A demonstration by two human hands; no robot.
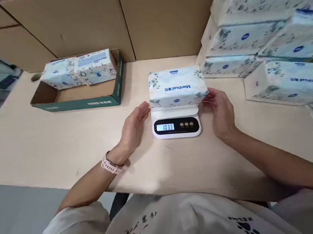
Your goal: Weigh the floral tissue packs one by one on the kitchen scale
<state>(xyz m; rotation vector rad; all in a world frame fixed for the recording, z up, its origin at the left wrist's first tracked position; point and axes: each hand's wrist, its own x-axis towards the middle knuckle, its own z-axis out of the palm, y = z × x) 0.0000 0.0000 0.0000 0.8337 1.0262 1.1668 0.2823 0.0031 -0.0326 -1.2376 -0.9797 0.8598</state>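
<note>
A white tissue pack with blue print and leaf patterns lies on a small white kitchen scale at the middle of the table. The scale's lit display reads 103.3. My left hand is just left of the pack, fingers stretched out, a small gap from it. My right hand sits at the pack's right end, fingers lightly touching its corner, not wrapped round it. A pink watch is on my left wrist.
A shallow green-edged cardboard tray at the back left holds two tissue packs. Several stacked tissue packs fill the right side. Cardboard boxes form a wall behind the light wooden table.
</note>
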